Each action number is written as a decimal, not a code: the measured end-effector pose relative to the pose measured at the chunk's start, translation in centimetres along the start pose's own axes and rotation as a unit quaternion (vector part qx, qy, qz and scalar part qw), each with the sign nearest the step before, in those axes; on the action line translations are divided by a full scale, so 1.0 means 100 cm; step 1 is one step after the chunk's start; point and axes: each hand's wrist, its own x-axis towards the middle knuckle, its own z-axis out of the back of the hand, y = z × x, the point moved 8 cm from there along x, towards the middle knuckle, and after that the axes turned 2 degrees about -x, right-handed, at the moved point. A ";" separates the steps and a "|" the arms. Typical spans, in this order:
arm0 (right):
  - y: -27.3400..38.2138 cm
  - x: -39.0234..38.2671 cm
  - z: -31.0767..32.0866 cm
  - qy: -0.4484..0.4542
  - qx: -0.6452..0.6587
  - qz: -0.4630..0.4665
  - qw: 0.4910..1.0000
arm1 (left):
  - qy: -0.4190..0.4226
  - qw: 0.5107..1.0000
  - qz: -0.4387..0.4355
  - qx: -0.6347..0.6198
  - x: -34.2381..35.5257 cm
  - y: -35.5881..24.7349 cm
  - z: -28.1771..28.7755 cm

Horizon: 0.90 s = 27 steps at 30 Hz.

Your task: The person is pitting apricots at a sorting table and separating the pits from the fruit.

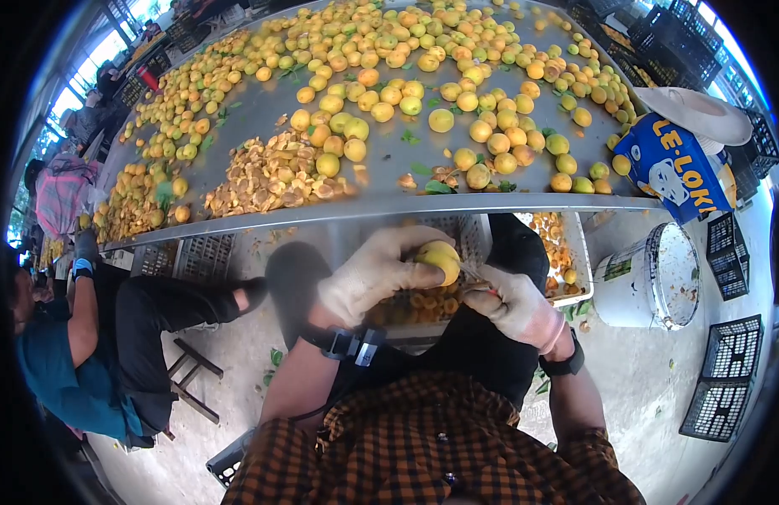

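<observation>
Just below the table's edge, my left hand in a whitish glove is closed around a yellow apricot. My right hand, also gloved, grips a small knife. Its short blade is at the right side of the fruit; how deep it goes, if at all, I cannot tell. A bit of red shows between the right fingers. Beneath both hands, between my knees, cut orange fruit pieces lie in a crate, partly hidden by my hands and legs.
Many apricots cover the metal table, beside a heap of brownish pieces. At right stand a blue bag with a pale hat, a white bucket and black crates. A person sits at left near a stool.
</observation>
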 end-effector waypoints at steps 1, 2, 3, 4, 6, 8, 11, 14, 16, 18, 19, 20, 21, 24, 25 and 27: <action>0.006 0.000 0.006 -0.003 -0.015 0.014 1.000 | 0.000 1.000 -0.001 0.000 0.001 0.004 -0.001; 0.010 0.000 0.009 -0.006 -0.030 0.028 0.999 | -0.011 0.998 -0.041 -0.039 0.002 0.006 -0.003; 0.014 0.001 0.015 -0.040 0.029 0.036 0.998 | -0.020 0.993 -0.083 -0.081 0.003 0.006 -0.005; 0.004 -0.007 0.022 -0.045 0.245 -0.157 0.956 | -0.019 0.993 -0.085 -0.082 0.002 0.009 -0.008; 0.010 -0.002 0.045 -0.224 0.412 0.005 0.883 | -0.004 0.962 0.007 -0.273 0.002 0.029 -0.018; 0.020 0.006 0.054 -0.263 0.474 0.043 0.840 | 0.009 0.957 0.015 -0.290 0.006 0.031 -0.030; 0.042 0.017 0.065 -0.320 0.541 0.106 0.771 | 0.015 0.894 0.012 -0.448 0.012 0.039 -0.041; 0.055 0.026 0.070 -0.358 0.539 0.142 0.750 | 0.013 0.876 0.045 -0.481 0.016 0.051 -0.046; 0.060 0.029 0.069 -0.391 0.507 0.148 0.754 | 0.020 0.865 0.045 -0.500 0.015 0.048 -0.053; 0.063 0.032 0.066 -0.393 0.460 0.164 0.779 | 0.027 0.853 0.045 -0.519 0.016 0.048 -0.055; 0.064 0.033 0.063 -0.391 0.453 0.174 0.782 | 0.016 0.841 0.057 -0.538 0.017 0.053 -0.055; 0.065 0.034 0.061 -0.389 0.446 0.184 0.785 | 0.006 0.827 0.069 -0.557 0.017 0.056 -0.054; 0.063 0.035 0.059 -0.380 0.460 0.180 0.782 | 0.006 0.827 0.070 -0.558 0.017 0.056 -0.054; 0.053 0.039 0.051 -0.369 0.541 0.134 0.744 | 0.004 0.806 0.070 -0.587 0.018 0.053 -0.055; 0.052 0.040 0.050 -0.369 0.541 0.133 0.744 | -0.009 0.790 0.078 -0.608 0.019 0.054 -0.054; 0.049 0.045 0.045 -0.360 0.515 0.141 0.765 | -0.022 0.773 0.085 -0.628 0.020 0.055 -0.055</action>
